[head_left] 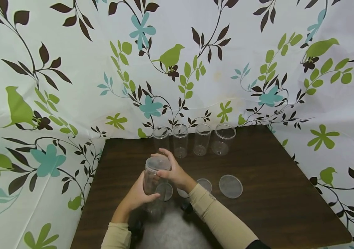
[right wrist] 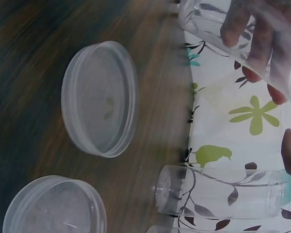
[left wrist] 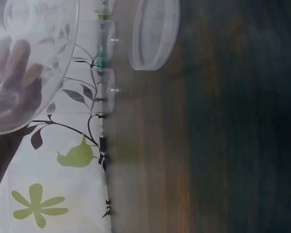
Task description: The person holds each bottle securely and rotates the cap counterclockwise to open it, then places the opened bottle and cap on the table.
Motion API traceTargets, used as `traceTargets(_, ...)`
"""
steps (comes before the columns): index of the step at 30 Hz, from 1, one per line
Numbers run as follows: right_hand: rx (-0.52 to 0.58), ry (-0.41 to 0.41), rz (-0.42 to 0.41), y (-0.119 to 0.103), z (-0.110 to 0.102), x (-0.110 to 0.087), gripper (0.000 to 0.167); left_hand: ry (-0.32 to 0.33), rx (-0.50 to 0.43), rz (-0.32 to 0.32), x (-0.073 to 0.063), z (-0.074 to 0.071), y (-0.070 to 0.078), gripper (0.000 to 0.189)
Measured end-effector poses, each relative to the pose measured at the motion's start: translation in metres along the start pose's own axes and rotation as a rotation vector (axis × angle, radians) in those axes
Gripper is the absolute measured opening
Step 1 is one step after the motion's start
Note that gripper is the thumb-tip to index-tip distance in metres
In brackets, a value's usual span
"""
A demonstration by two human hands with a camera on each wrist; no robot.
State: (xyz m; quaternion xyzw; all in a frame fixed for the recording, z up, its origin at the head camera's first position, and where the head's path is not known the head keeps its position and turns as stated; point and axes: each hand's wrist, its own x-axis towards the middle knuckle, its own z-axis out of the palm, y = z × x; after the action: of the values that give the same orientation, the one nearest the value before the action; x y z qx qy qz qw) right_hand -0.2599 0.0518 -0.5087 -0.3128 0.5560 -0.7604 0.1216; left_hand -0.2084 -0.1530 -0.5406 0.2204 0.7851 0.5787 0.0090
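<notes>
A tall clear plastic jar (head_left: 150, 181) is held above the table, nearly upright, with a translucent lid (head_left: 158, 162) at its top. My left hand (head_left: 137, 193) grips the jar's body from the left, thumb across its near side. From the right, my right hand (head_left: 174, 170) curls its thumb and fingers round the lid at the rim. In the left wrist view, fingers show through the clear wall of the jar (left wrist: 58, 63). The right wrist view catches the jar (right wrist: 208, 22) at upper right with fingers over it.
Behind the hands, several clear open jars (head_left: 180, 141) stand in a row along the table's back edge, the widest jar (head_left: 223, 140) at the right. Loose lids lie on the dark wooden table (head_left: 273, 193), among them a large lid (head_left: 230, 186). Patterned cloth (head_left: 177, 41) hangs behind.
</notes>
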Motion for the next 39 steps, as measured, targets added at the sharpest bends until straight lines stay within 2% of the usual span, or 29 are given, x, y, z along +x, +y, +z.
traceTargets(6,0.010,0.102,0.000,0.006,0.007,-0.001,0.101,0.239,0.260,-0.045,0.002,0.003,-0.006,0.106)
traceTargets(8,-0.001,0.130,-0.012,0.008,0.011,-0.002,0.099,0.291,0.320,-0.041,0.004,0.005,-0.009,0.104)
traceTargets(13,-0.044,0.199,-0.045,0.014,0.021,-0.001,0.094,0.353,0.410,-0.014,0.005,0.011,-0.012,0.104)
traceTargets(17,-0.047,0.276,-0.070,0.015,0.025,0.001,0.090,0.352,0.425,0.008,0.005,0.015,-0.010,0.105)
traceTargets(22,-0.080,0.334,-0.051,0.014,0.027,0.000,0.077,0.299,0.396,0.013,0.004,0.015,-0.007,0.108)
traceTargets(26,-0.048,0.290,-0.044,0.012,0.023,-0.001,0.080,0.201,0.306,-0.012,0.002,0.010,-0.005,0.108)
traceTargets(30,-0.001,0.175,-0.033,0.010,0.015,-0.002,0.096,0.050,0.105,-0.031,0.000,0.003,-0.002,0.103)
traceTargets(35,0.008,0.035,0.018,0.009,0.006,-0.002,0.111,-0.183,-0.216,0.020,-0.003,-0.003,-0.007,0.094)
traceTargets(37,0.004,0.000,0.028,0.009,0.003,-0.002,0.114,-0.234,-0.293,0.035,-0.003,-0.003,-0.009,0.091)
traceTargets(39,0.019,-0.030,0.030,0.009,0.002,-0.002,0.115,-0.253,-0.338,0.025,-0.003,-0.003,-0.011,0.088)
